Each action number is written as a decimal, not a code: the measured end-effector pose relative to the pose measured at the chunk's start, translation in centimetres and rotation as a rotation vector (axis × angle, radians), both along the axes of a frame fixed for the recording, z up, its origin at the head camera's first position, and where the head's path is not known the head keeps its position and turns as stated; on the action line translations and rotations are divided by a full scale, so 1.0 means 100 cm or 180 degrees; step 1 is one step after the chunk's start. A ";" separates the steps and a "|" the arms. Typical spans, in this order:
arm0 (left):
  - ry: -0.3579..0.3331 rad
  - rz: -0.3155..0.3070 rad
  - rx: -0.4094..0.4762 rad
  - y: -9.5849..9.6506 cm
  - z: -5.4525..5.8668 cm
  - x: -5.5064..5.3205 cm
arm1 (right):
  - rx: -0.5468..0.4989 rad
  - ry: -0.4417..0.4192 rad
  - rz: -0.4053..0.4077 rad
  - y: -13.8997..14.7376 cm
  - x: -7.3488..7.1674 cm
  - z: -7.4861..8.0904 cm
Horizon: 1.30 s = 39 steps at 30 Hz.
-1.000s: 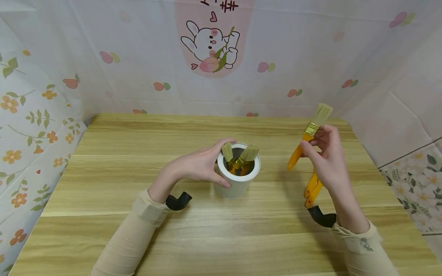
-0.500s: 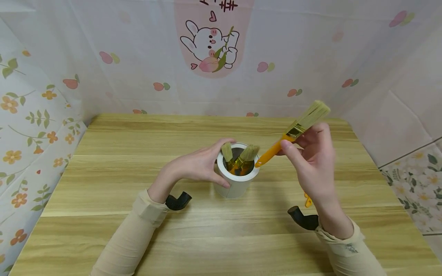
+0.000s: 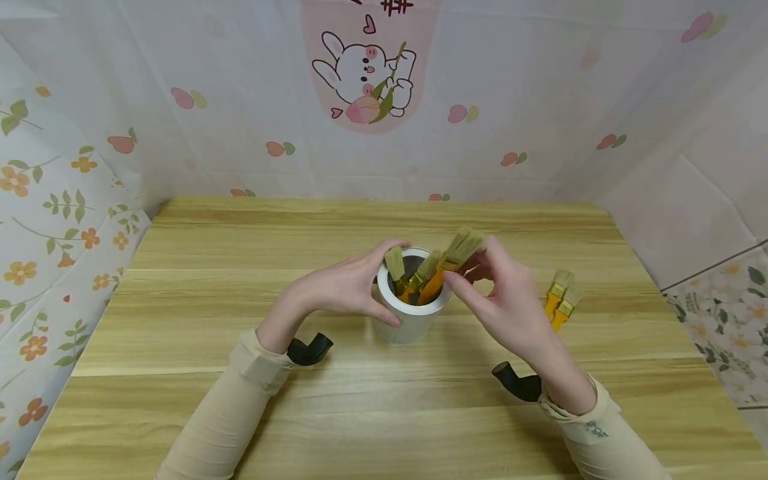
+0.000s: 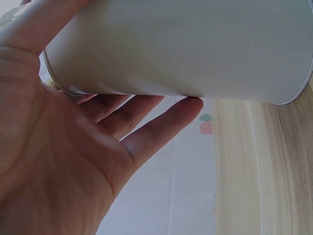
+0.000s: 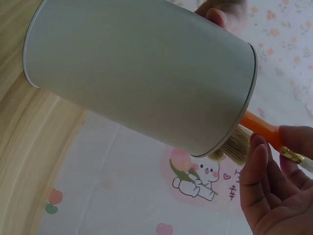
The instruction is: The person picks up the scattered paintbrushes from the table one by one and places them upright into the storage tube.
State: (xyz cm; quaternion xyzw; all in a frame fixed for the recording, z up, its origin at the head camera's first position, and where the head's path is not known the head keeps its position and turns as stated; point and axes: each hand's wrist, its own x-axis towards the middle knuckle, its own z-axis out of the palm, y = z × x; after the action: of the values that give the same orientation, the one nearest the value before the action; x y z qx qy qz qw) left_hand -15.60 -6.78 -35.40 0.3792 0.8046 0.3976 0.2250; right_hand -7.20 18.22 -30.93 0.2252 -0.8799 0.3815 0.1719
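Observation:
A white can [image 3: 403, 331] stands upright at the middle of the table, with paintbrushes [image 3: 395, 263] inside, bristles up. My left hand [image 3: 345, 285] grips the can's left side, thumb in front and fingers behind; the left wrist view shows the fingers along its wall [image 4: 186, 49]. My right hand [image 3: 507, 300] pinches another paintbrush [image 3: 462, 248] near its metal band, bristles up. Its orange handle [image 5: 261, 128] reaches in over the can's rim in the right wrist view. The handle's lower end is hidden inside the can.
Two more paintbrushes [image 3: 562, 303] with orange handles lie on the wooden table [image 3: 384, 427] to the right, partly hidden behind my right wrist. A printed cloth [image 3: 240, 100] hangs along the table's back edge. Black curved pieces [image 3: 517, 382] stick out at both wrists.
My right hand has moved left with the paintbrush, from the table's right side to the can, and the handle has gone into the opening. My left hand has stayed on the can.

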 end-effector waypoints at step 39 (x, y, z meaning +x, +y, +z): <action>-0.0049 0.0067 -0.0060 0.002 0.001 0.001 | -0.0114 -0.0103 -0.0454 0.055 -0.002 0.006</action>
State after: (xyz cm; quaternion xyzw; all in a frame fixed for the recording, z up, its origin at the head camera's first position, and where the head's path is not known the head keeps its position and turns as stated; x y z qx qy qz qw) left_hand -15.52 -6.58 -35.28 0.3656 0.8105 0.3952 0.2306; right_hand -7.38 23.71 -30.36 0.1527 -0.8894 0.3875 0.1883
